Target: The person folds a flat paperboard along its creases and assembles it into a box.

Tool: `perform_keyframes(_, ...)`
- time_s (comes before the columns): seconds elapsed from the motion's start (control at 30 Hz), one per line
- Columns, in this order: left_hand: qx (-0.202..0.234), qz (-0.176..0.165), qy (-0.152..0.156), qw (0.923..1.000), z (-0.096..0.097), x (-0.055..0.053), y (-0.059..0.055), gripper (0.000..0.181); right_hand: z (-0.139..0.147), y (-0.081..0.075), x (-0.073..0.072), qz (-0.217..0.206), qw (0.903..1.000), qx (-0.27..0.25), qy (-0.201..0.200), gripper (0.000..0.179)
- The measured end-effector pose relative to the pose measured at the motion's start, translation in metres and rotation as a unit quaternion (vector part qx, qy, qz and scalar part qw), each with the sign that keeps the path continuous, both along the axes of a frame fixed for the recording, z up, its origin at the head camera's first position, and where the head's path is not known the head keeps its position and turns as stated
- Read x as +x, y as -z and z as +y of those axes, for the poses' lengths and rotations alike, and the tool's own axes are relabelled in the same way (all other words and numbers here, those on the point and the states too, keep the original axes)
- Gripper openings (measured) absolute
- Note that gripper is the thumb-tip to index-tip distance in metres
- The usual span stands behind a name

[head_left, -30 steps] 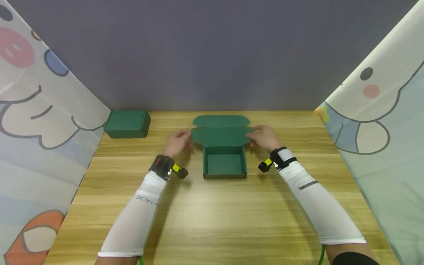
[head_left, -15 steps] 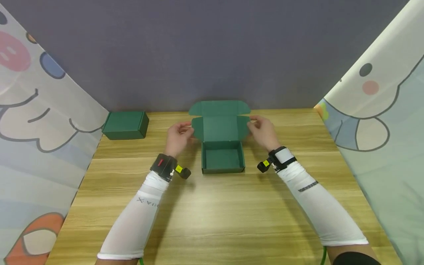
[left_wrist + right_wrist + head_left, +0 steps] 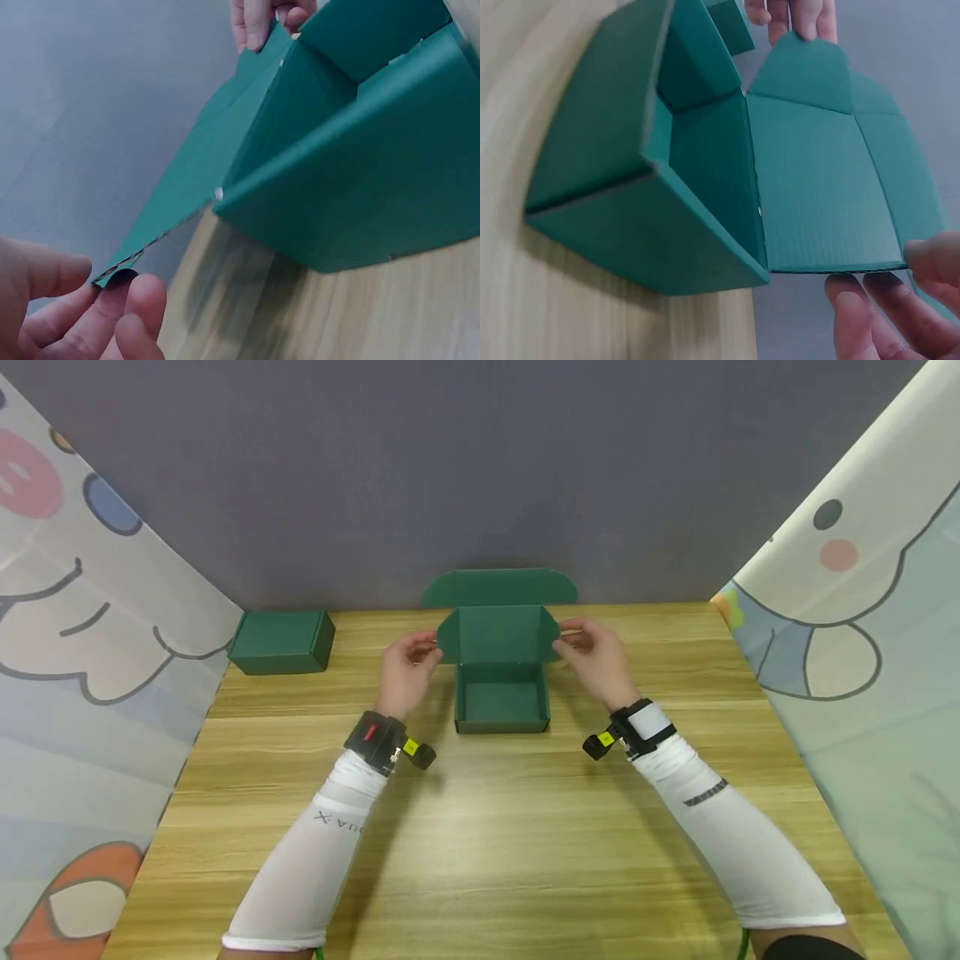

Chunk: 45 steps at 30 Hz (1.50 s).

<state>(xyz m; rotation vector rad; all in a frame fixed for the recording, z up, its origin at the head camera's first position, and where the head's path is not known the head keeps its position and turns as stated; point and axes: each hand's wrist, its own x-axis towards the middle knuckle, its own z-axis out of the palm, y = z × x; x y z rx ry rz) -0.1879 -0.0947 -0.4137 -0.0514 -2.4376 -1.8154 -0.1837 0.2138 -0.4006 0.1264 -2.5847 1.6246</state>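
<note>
A small green cardboard box (image 3: 502, 727) stands on the wooden table with its lid (image 3: 501, 633) raised at the back and its inside bare. The lid's two side flaps (image 3: 448, 637) are folded partway inward, while its long tuck flap (image 3: 501, 587) points away to the rear. My left hand (image 3: 405, 672) pinches the left flap between thumb and fingers. On the opposite side, my right hand (image 3: 597, 664) pinches the right flap, its thumb (image 3: 932, 259) on the inner face and fingertips behind the lid's edge.
A second green box (image 3: 277, 643), closed, sits at the table's back left corner. Behind the wooden table (image 3: 487, 843) rises a grey wall (image 3: 480, 485). Cartoon-printed cloths (image 3: 862, 610) hang along both sides.
The lid has swung up from a flatter, laid-back position, and its side flaps have bent inward. Box and both hands have shifted slightly toward the back wall.
</note>
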Motion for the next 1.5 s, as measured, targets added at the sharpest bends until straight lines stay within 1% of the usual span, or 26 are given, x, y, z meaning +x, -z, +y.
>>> perform_keyframes(0.13,0.001,0.020,0.001,0.9998,0.002,0.005,0.002,0.028,-0.004,0.004,0.004,0.000,0.9995,-0.029,-0.011,0.037)
perform_keyframes(0.27,0.006,0.028,-0.008,0.9996,0.004,0.010,0.005,0.028,-0.006,0.010,0.009,0.019,0.9993,-0.029,-0.014,0.037)
perform_keyframes(0.37,-0.003,0.034,-0.009,0.9994,0.007,0.014,0.008,0.032,-0.006,0.013,0.014,0.034,0.9992,-0.016,-0.013,0.036)
perform_keyframes(0.47,-0.029,0.038,-0.004,0.9989,0.009,0.019,0.010,0.037,-0.008,0.017,0.018,0.047,0.9988,0.007,-0.010,0.037)
perform_keyframes(0.6,-0.052,0.034,0.007,0.9980,0.011,0.026,0.011,0.041,-0.008,0.021,0.023,0.060,0.9975,0.035,-0.012,0.036)
perform_keyframes(0.73,-0.046,0.023,0.028,0.9983,0.010,0.032,0.012,0.045,-0.007,0.024,0.029,0.057,0.9972,0.042,-0.027,0.036)
perform_keyframes(0.87,-0.035,0.016,0.057,0.9976,0.004,0.034,0.015,0.044,-0.004,0.026,0.034,0.037,0.9973,0.040,-0.049,0.036)
perform_keyframes(1.0,-0.016,0.014,0.084,0.9962,-0.004,0.033,0.020,0.039,0.000,0.029,0.037,0.014,0.9967,0.031,-0.074,0.034)
perform_keyframes(1.1,-0.014,0.008,0.099,0.9949,-0.010,0.032,0.021,0.037,0.002,0.030,0.038,0.001,0.9960,0.018,-0.087,0.033)
perform_keyframes(1.17,-0.020,0.004,0.104,0.9944,-0.013,0.031,0.023,0.034,0.002,0.031,0.037,-0.008,0.9957,0.010,-0.092,0.033)
perform_keyframes(1.37,0.004,-0.039,0.128,0.9910,-0.018,0.029,0.020,0.033,0.009,0.035,0.034,-0.044,0.9945,-0.002,-0.095,0.032)
perform_keyframes(1.5,0.012,-0.073,0.140,0.9874,-0.026,0.029,0.015,0.037,0.017,0.037,0.032,-0.079,0.9897,-0.042,-0.112,0.035)
